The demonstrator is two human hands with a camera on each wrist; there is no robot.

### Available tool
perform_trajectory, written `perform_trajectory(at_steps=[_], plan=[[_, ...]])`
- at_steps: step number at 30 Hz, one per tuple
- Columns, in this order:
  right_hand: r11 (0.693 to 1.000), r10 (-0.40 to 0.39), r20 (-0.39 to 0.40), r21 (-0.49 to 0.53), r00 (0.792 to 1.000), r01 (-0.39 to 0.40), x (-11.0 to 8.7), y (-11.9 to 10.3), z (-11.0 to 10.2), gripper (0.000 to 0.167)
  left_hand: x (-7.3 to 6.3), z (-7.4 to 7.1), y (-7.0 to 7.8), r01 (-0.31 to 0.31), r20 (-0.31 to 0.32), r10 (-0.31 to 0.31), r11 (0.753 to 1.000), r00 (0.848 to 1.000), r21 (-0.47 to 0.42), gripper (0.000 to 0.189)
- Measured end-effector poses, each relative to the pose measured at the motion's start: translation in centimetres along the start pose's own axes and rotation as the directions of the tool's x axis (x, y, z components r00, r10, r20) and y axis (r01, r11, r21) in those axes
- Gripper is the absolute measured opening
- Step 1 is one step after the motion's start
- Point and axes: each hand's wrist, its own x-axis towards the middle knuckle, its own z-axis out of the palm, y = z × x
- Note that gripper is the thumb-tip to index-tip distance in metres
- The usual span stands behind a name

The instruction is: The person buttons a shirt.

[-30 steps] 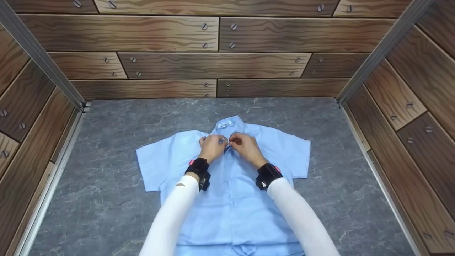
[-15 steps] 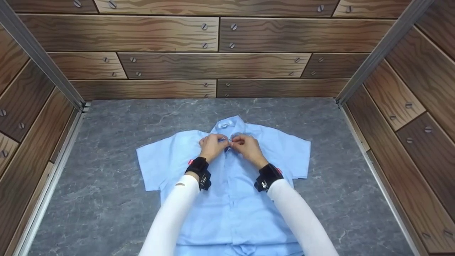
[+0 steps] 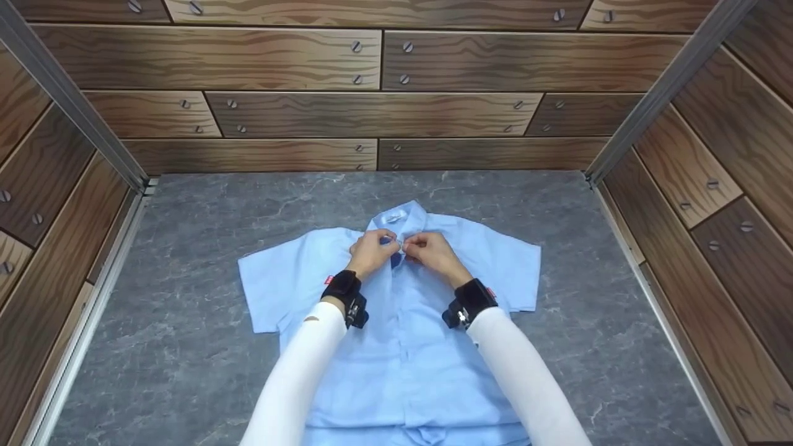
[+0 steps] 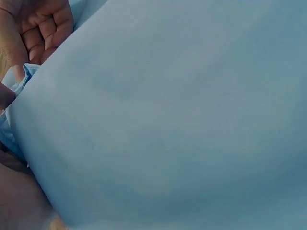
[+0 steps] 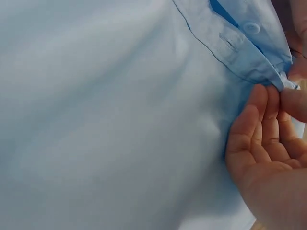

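Short-sleeved light blue shirt (image 3: 359, 378), spread front up on a grey marbled surface (image 3: 179, 297), its long axis directed away from the person and its collar (image 3: 417, 218) placed at the far end. The front placket (image 3: 403, 334) is aligned with that axis and, just below the collar, is flanked by both hands: the left hand (image 3: 373, 253) is set to its left, the right hand (image 3: 435, 255) to its right, with the fingertips brought close together. Neither hand is judged nearer, since the worked cloth is held directly between them. In the right wrist view, the placket edge is pinched between the right thumb and forefinger, the remaining fingers being loosely curled. Cloth at the same spot appears to be pinched by the left hand; whether a fastening is enclosed there cannot be told. A pale button (image 5: 251, 28) is seen near the pinched edge, apart from the right fingertips.
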Motion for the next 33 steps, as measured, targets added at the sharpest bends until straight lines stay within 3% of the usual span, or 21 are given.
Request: perform_trajectory(at_steps=[6, 16, 23, 28, 33], plan=[[0.999, -0.032, 0.001, -0.033, 0.999, 0.032, 0.0, 0.1, 0.0, 0.013, 0.0, -0.4, 0.0, -0.022, 0.066, 0.022, 1.000, 0.998, 0.001, 0.024], [0.996, -0.045, -0.042, -0.074, 0.998, 0.042, -0.1, 0.7, -0.1, 0.011, -0.1, -1.0, -0.2, -0.056, 0.158, 0.068, 0.995, 0.985, -0.078, 0.025], [0.994, -0.055, -0.028, -0.099, 0.998, 0.052, -0.2, 0.8, -0.2, 0.013, -0.1, -1.0, -0.1, -0.091, 0.115, 0.091, 0.996, 0.989, 0.001, 0.024], [0.991, -0.032, -0.057, -0.134, 0.998, 0.024, -0.4, 0.5, 0.0, 0.013, -0.2, -0.8, 0.2, -0.109, 0.048, 0.106, 0.993, 0.993, 0.053, 0.019], [0.979, -0.039, -0.092, -0.205, 0.995, 0.019, -0.4, 0.3, 0.4, 0.012, -0.3, -0.3, 0.1, -0.178, -0.055, 0.194, 0.959, 0.979, 0.220, 0.013]])
